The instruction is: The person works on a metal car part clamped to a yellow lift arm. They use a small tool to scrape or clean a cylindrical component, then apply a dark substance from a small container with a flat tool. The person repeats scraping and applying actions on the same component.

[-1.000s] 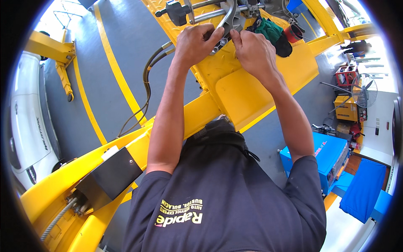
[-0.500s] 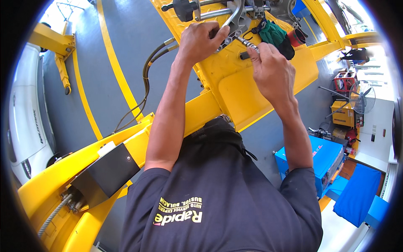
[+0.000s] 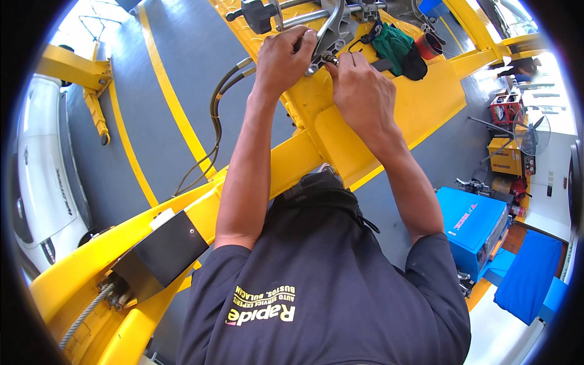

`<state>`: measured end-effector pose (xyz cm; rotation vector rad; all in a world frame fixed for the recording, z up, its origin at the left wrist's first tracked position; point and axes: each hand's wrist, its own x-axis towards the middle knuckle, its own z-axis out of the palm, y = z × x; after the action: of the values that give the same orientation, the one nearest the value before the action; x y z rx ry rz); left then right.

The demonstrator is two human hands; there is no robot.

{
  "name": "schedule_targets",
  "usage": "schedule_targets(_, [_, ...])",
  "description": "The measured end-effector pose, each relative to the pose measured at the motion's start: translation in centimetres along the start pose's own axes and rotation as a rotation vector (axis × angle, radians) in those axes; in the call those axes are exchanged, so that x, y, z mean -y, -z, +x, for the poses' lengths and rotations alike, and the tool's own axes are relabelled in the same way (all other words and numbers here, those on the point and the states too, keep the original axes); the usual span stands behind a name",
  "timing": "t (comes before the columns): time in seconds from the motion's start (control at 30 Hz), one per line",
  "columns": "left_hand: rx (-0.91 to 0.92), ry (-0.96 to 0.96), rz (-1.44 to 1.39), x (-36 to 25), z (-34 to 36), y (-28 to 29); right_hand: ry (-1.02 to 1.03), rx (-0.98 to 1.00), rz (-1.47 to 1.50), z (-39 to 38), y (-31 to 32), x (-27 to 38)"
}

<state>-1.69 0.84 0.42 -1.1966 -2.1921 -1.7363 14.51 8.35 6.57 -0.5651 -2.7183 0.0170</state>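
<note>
My left hand (image 3: 283, 59) is curled, its thumb and fingertips against the near left side of a grey metal fixture (image 3: 345, 38). What its fingers grip is hidden. A bent silver bar (image 3: 336, 23) rises beside them. Palm down, my right hand (image 3: 365, 88) is closed on a socket wrench. Only the shiny socket end (image 3: 330, 58) shows, close against the lower part of the fixture. A dark bar (image 3: 382, 64) sticks out past my right knuckles. To the right lie a green and black cloth or glove (image 3: 394, 50) and a red cup-like thing (image 3: 428, 46).
The fixture sits on a yellow lift platform (image 3: 426, 100). Two hoses (image 3: 214, 109) hang at its left, and a yellow beam with a black cover (image 3: 159, 257) crosses lower left. A white vehicle (image 3: 45, 176) stands far left. Rightward are a blue cabinet (image 3: 471, 228) and a fan (image 3: 531, 134).
My right hand has moved left with the socket wrench, bringing the socket end nearer the fixture and my left hand. My left hand has shifted slightly left and up, its thumb off the bent bar.
</note>
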Motion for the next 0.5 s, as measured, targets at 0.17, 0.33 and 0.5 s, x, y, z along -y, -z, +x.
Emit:
schedule_targets(0.17, [0.059,0.039,0.0,-0.2,-0.1,0.3,-0.061,0.06,0.072,0.6,0.1,0.2])
schedule_targets(0.33, [0.051,0.048,0.004,0.0,-0.1,0.2,-0.089,0.064,0.109,1.2,-0.7,0.5])
schedule_targets(0.5, [0.043,0.021,0.046,0.0,0.2,0.5,-0.141,0.174,0.245,1.7,0.7,0.1])
